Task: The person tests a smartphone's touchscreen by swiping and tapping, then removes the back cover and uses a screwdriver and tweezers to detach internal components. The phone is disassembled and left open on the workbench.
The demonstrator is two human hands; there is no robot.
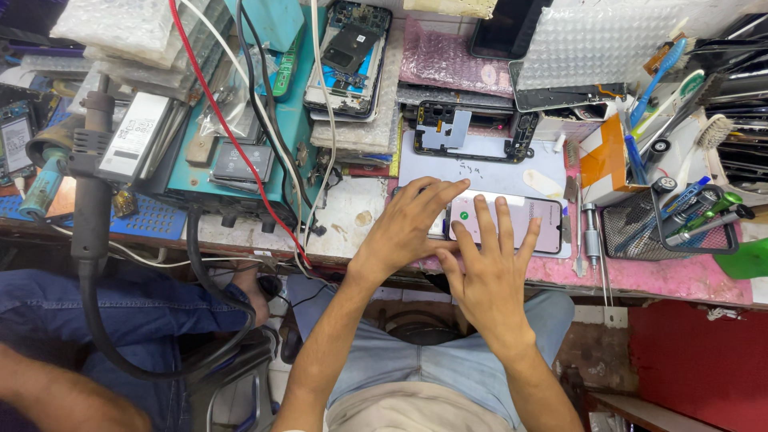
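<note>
Two hands on a lit phone at the counter's edge.
The left hand (408,228) and right hand (488,268) lie flat, fingers spread, gripping nothing, over a smartphone (528,220) lying screen-up right of centre on the pink-matted counter (680,280), a wire basket (640,232) just to its right.

1 view only: the head camera sits above the person's lap and looks steeply down and forward at the workbench (352,216). The bench edge crosses the frame at mid-height; the bench fills the upper half, the person's legs and the floor the lower half. Range is close: both forearms enter from the bottom edge, and the left hand (404,228) and right hand (488,276) lie near the centre. No 2nd view exists, so no overlap applies
</note>
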